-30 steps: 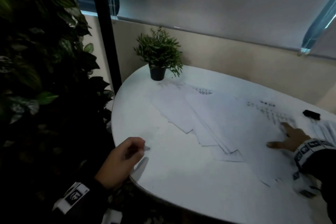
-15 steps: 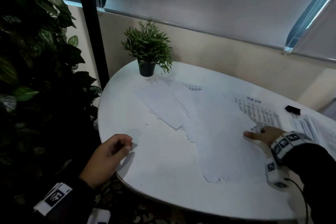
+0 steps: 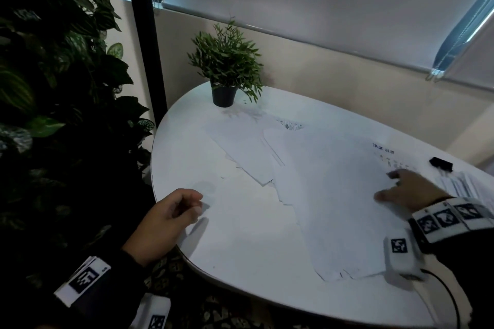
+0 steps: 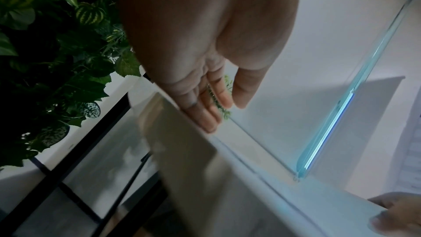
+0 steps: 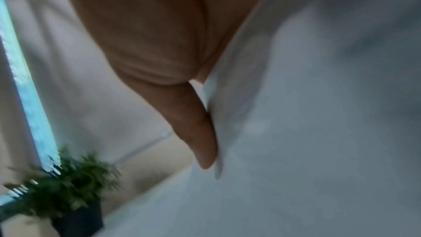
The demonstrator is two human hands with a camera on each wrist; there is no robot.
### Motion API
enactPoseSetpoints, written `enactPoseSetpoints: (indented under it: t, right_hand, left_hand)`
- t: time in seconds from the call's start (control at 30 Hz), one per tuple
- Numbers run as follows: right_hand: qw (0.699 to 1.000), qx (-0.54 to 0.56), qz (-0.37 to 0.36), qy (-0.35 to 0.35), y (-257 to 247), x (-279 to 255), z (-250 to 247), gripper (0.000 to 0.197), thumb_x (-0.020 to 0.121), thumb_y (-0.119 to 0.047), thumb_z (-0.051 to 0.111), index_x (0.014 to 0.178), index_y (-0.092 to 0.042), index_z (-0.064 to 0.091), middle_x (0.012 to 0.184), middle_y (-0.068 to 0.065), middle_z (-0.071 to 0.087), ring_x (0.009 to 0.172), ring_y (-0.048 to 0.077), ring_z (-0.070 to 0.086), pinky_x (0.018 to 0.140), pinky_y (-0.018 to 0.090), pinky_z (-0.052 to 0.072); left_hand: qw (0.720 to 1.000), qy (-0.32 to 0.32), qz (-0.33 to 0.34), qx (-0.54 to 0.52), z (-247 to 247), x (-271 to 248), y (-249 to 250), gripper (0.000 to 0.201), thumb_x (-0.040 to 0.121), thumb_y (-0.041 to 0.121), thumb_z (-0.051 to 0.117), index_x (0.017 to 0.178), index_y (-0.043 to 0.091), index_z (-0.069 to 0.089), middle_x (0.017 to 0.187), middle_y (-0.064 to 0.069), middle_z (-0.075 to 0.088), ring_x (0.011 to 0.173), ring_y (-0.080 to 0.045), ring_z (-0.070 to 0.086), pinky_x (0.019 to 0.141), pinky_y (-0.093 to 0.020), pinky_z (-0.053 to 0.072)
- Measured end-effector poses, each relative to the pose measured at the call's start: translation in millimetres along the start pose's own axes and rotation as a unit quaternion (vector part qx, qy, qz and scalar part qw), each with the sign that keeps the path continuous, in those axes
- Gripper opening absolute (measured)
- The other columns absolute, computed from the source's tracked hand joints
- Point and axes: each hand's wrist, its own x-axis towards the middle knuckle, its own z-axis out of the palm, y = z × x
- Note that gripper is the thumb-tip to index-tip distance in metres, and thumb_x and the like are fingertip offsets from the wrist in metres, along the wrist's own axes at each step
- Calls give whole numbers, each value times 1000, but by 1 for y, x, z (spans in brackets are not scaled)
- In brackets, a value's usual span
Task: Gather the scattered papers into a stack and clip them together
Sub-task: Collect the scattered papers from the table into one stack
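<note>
Several white papers (image 3: 320,181) lie fanned and overlapping across the middle of the round white table (image 3: 240,254). My right hand (image 3: 401,189) presses flat on the top sheet near its right edge, fingers spread. In the right wrist view only its thumb (image 5: 198,132) shows, lying against the paper (image 5: 318,132). A black binder clip (image 3: 441,163) sits on the table just beyond that hand. My left hand (image 3: 196,205) hovers at the table's near left edge, fingers loosely curled around nothing. In the left wrist view the left hand (image 4: 216,105) looks relaxed, close to the table rim.
A small potted plant (image 3: 224,67) stands at the back of the table. Dense dark foliage (image 3: 53,88) fills the left side beside a black post. More printed sheets (image 3: 459,184) lie at the far right. A wall and window blind close off the back.
My right hand has shifted a little to the left on the papers, dragging the top sheet over the others. The left hand stays by the table edge.
</note>
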Motion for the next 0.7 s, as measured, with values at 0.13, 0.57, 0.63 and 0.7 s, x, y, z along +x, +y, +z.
enactPoseSetpoints:
  t: [0.13, 0.57, 0.63, 0.7]
  right_hand:
    - [992, -1, -100, 80, -23, -39, -37, 44, 80, -18, 71, 119, -4, 56, 119, 21, 60, 95, 29, 55, 80, 33, 39]
    - [859, 69, -463, -209, -163, -140, 84, 30, 90, -22, 58, 119, -14, 61, 108, 2, 67, 99, 17, 62, 93, 32, 48]
    - [925, 61, -363, -94, -141, -90, 74, 35, 90, -24, 57, 124, -14, 59, 119, 5, 65, 108, 17, 59, 99, 30, 44]
    - [972, -74, -223, -27, -114, -46, 68, 54, 87, -39, 57, 134, -15, 44, 131, 9, 53, 118, 24, 52, 101, 32, 41]
  left_hand:
    - [1000, -17, -5, 20, 10, -7, 20, 14, 87, 13, 65, 100, 19, 64, 88, 3, 67, 84, -20, 65, 73, -21, 51]
    - [973, 70, -37, -215, 28, -13, 25, 33, 92, 6, 48, 123, 13, 58, 118, -14, 67, 104, -32, 66, 87, -45, 55]
    - [977, 108, -36, -180, 12, -7, 14, 37, 94, 1, 48, 127, 14, 55, 123, -13, 64, 107, -35, 63, 93, -57, 47]
    - [984, 134, -31, -114, -1, -2, 4, 40, 86, 5, 55, 123, 20, 57, 122, -9, 64, 108, -33, 62, 95, -59, 45]
